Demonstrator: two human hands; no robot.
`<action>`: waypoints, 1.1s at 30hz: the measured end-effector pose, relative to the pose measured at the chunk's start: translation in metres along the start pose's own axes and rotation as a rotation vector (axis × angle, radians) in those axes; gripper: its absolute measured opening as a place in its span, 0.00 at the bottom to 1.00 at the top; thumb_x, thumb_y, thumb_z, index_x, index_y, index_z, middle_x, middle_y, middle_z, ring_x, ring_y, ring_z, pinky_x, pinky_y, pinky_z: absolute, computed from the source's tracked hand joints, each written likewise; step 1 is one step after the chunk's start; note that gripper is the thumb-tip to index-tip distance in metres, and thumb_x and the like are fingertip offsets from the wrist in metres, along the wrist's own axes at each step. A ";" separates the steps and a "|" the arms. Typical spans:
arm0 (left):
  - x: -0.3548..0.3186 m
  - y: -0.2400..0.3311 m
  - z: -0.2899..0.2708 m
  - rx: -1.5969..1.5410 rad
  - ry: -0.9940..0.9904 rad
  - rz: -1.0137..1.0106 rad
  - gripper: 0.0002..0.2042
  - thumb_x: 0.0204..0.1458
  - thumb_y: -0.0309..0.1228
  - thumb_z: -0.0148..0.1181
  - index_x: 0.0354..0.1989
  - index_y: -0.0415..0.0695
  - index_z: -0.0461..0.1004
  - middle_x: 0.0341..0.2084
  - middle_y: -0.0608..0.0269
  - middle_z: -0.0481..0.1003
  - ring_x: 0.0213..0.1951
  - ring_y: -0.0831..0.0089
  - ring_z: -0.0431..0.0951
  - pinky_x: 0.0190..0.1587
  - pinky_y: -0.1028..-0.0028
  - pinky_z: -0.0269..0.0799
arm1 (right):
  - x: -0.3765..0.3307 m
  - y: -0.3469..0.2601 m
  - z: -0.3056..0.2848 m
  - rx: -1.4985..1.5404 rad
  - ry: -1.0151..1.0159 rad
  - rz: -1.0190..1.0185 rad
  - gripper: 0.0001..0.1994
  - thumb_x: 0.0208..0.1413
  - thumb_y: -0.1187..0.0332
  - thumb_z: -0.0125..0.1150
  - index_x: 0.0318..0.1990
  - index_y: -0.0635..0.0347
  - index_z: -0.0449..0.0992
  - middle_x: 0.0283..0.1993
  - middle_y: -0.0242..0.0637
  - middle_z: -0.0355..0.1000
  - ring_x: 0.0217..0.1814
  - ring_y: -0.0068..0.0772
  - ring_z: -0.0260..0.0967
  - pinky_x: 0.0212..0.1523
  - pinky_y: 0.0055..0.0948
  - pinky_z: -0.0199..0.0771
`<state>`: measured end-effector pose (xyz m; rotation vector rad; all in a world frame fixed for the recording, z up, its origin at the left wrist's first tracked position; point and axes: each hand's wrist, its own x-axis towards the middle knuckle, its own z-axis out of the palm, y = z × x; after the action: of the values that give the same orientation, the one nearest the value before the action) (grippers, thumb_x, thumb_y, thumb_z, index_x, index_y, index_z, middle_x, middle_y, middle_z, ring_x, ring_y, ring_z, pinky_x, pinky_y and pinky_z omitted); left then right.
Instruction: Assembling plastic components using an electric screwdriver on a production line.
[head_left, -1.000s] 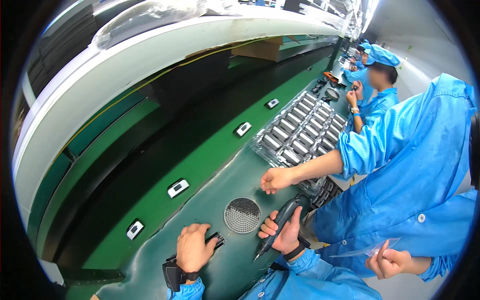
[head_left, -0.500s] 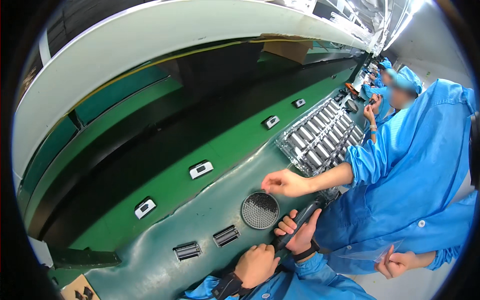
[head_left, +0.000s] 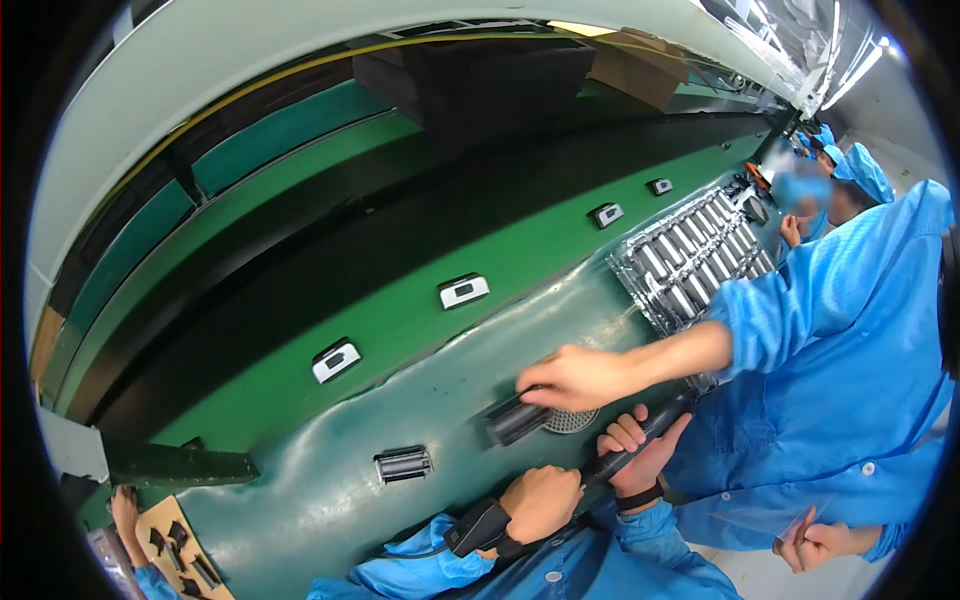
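Note:
My right hand (head_left: 640, 458) is wrapped round a black electric screwdriver (head_left: 648, 432), a long dark cylinder that slants down to the left. Its tip points at my left hand (head_left: 541, 507), which is curled, back toward me; whatever it grips is hidden beneath the fingers. A black strap-on device sits on my left wrist. Just beyond my hands, a co-worker's hand (head_left: 580, 378) holds a blurred black rectangular part (head_left: 516, 420) beside a round, studded dish (head_left: 573, 420), partly covering it. A similar black part with silvery bars (head_left: 404, 464) lies on the green bench to the left.
White-and-black pieces (head_left: 463, 291) sit spaced along the green belt beyond the bench. A clear tray (head_left: 655, 312) of silvery cylindrical parts stands at the right. Co-workers in blue (head_left: 790, 400) crowd the right side. At lower left, another person's hand (head_left: 125, 515) touches a board (head_left: 160, 515) with black pieces.
The co-worker's hand has gone from the round dish to one of the two black parts and lifted it. My view has shifted left; my hands keep their hold. Another hand appears at lower left.

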<state>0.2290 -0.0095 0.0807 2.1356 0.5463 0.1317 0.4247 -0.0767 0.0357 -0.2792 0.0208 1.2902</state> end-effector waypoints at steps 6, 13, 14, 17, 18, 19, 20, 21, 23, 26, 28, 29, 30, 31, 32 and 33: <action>-0.003 0.001 -0.002 0.007 -0.035 0.003 0.13 0.57 0.36 0.64 0.30 0.37 0.78 0.24 0.44 0.79 0.31 0.43 0.81 0.35 0.50 0.76 | -0.011 0.002 0.008 0.066 -0.011 -0.008 0.40 0.54 0.20 0.46 0.39 0.54 0.73 0.23 0.25 0.62 0.25 0.22 0.58 0.34 0.26 0.62; 0.002 0.003 -0.010 -0.015 -0.043 0.008 0.10 0.57 0.36 0.64 0.34 0.41 0.81 0.24 0.47 0.80 0.32 0.44 0.81 0.37 0.50 0.75 | -0.010 -0.004 0.009 0.033 0.033 -0.060 0.39 0.54 0.21 0.46 0.37 0.54 0.73 0.22 0.24 0.59 0.24 0.22 0.56 0.33 0.27 0.62; 0.005 0.005 -0.013 -0.024 -0.041 0.032 0.10 0.57 0.35 0.63 0.34 0.41 0.81 0.24 0.47 0.79 0.31 0.43 0.81 0.36 0.50 0.75 | -0.008 -0.007 0.009 0.040 0.025 -0.057 0.39 0.55 0.21 0.45 0.37 0.54 0.73 0.22 0.24 0.58 0.24 0.22 0.56 0.33 0.28 0.62; 0.018 0.013 -0.020 -0.046 -0.095 0.058 0.09 0.58 0.33 0.61 0.35 0.40 0.79 0.26 0.48 0.80 0.33 0.44 0.80 0.37 0.50 0.74 | -0.004 -0.019 0.011 0.038 -0.011 -0.059 0.41 0.54 0.20 0.43 0.38 0.54 0.74 0.22 0.25 0.59 0.25 0.22 0.57 0.34 0.28 0.62; 0.024 0.014 -0.020 -0.038 -0.107 0.065 0.09 0.58 0.33 0.61 0.35 0.40 0.79 0.26 0.48 0.80 0.33 0.44 0.80 0.37 0.50 0.74 | -0.002 -0.025 0.011 0.036 -0.016 -0.047 0.41 0.54 0.19 0.43 0.38 0.55 0.74 0.23 0.25 0.59 0.26 0.23 0.57 0.35 0.29 0.62; 0.029 0.015 -0.019 -0.035 -0.108 0.099 0.08 0.59 0.33 0.60 0.35 0.40 0.78 0.27 0.48 0.79 0.34 0.44 0.80 0.38 0.51 0.74 | 0.001 -0.031 0.007 0.054 -0.049 -0.021 0.43 0.53 0.18 0.42 0.39 0.56 0.74 0.23 0.26 0.60 0.27 0.24 0.58 0.36 0.30 0.62; 0.033 0.017 -0.018 -0.030 -0.108 0.134 0.08 0.59 0.32 0.59 0.36 0.40 0.77 0.29 0.48 0.78 0.36 0.45 0.80 0.39 0.51 0.74 | 0.003 -0.036 0.009 0.060 -0.052 -0.036 0.43 0.53 0.18 0.42 0.39 0.56 0.74 0.23 0.26 0.60 0.27 0.24 0.58 0.36 0.30 0.62; 0.038 0.019 -0.017 -0.022 -0.120 0.143 0.08 0.59 0.32 0.59 0.36 0.40 0.77 0.29 0.48 0.78 0.36 0.45 0.80 0.39 0.51 0.74 | 0.005 -0.041 0.011 0.066 -0.055 -0.016 0.43 0.53 0.18 0.42 0.39 0.56 0.74 0.24 0.26 0.60 0.28 0.24 0.58 0.37 0.31 0.62; 0.047 0.022 -0.015 0.006 -0.128 0.147 0.07 0.60 0.32 0.57 0.36 0.40 0.75 0.31 0.49 0.77 0.38 0.46 0.79 0.41 0.53 0.73 | 0.010 -0.051 0.013 0.088 -0.068 0.014 0.45 0.51 0.16 0.40 0.39 0.56 0.75 0.23 0.27 0.60 0.28 0.25 0.58 0.37 0.32 0.61; 0.061 0.032 -0.019 0.011 -0.155 0.172 0.07 0.60 0.32 0.57 0.35 0.40 0.75 0.30 0.50 0.76 0.38 0.48 0.78 0.42 0.53 0.73 | 0.014 -0.064 0.017 0.098 -0.066 0.032 0.46 0.50 0.15 0.38 0.39 0.55 0.75 0.23 0.26 0.60 0.28 0.25 0.58 0.37 0.33 0.61; 0.066 0.033 -0.017 -0.005 -0.153 0.198 0.07 0.60 0.31 0.57 0.35 0.40 0.75 0.30 0.51 0.76 0.38 0.49 0.78 0.42 0.54 0.72 | 0.017 -0.070 0.023 0.104 -0.059 0.033 0.46 0.50 0.15 0.37 0.39 0.55 0.75 0.23 0.27 0.60 0.27 0.26 0.57 0.36 0.33 0.61; 0.069 0.033 -0.017 -0.022 -0.164 0.204 0.07 0.60 0.31 0.57 0.36 0.40 0.75 0.30 0.52 0.76 0.38 0.50 0.78 0.42 0.55 0.73 | 0.017 -0.073 0.025 0.104 -0.037 0.045 0.47 0.50 0.15 0.37 0.39 0.55 0.75 0.23 0.27 0.60 0.27 0.26 0.57 0.36 0.33 0.61; 0.072 0.033 -0.019 -0.039 -0.173 0.210 0.07 0.60 0.31 0.57 0.36 0.40 0.75 0.29 0.52 0.76 0.38 0.50 0.78 0.42 0.55 0.73 | 0.017 -0.075 0.026 0.103 -0.015 0.057 0.47 0.50 0.15 0.36 0.39 0.55 0.75 0.23 0.27 0.60 0.27 0.27 0.56 0.36 0.33 0.61; 0.076 0.034 -0.021 -0.054 -0.180 0.228 0.07 0.60 0.30 0.56 0.37 0.40 0.75 0.29 0.52 0.75 0.38 0.51 0.77 0.42 0.56 0.73 | 0.019 -0.078 0.020 0.122 -0.040 0.069 0.47 0.49 0.14 0.34 0.40 0.53 0.76 0.24 0.28 0.59 0.28 0.29 0.56 0.36 0.35 0.59; 0.078 0.036 -0.022 -0.054 -0.177 0.239 0.07 0.60 0.30 0.56 0.37 0.40 0.75 0.29 0.52 0.75 0.38 0.51 0.77 0.42 0.56 0.73 | 0.020 -0.079 0.020 0.114 -0.044 0.063 0.47 0.49 0.14 0.34 0.40 0.53 0.76 0.24 0.28 0.59 0.28 0.29 0.56 0.36 0.35 0.59; 0.079 0.039 -0.024 -0.075 -0.138 0.241 0.07 0.58 0.31 0.58 0.35 0.40 0.76 0.28 0.53 0.76 0.36 0.52 0.78 0.41 0.57 0.74 | 0.020 -0.079 0.021 0.117 -0.038 0.070 0.47 0.49 0.14 0.34 0.40 0.54 0.76 0.24 0.28 0.59 0.28 0.28 0.55 0.36 0.35 0.59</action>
<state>0.3063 0.0235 0.1178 2.1118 0.1994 0.1357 0.5024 -0.0725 0.0679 -0.1548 0.0736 1.3584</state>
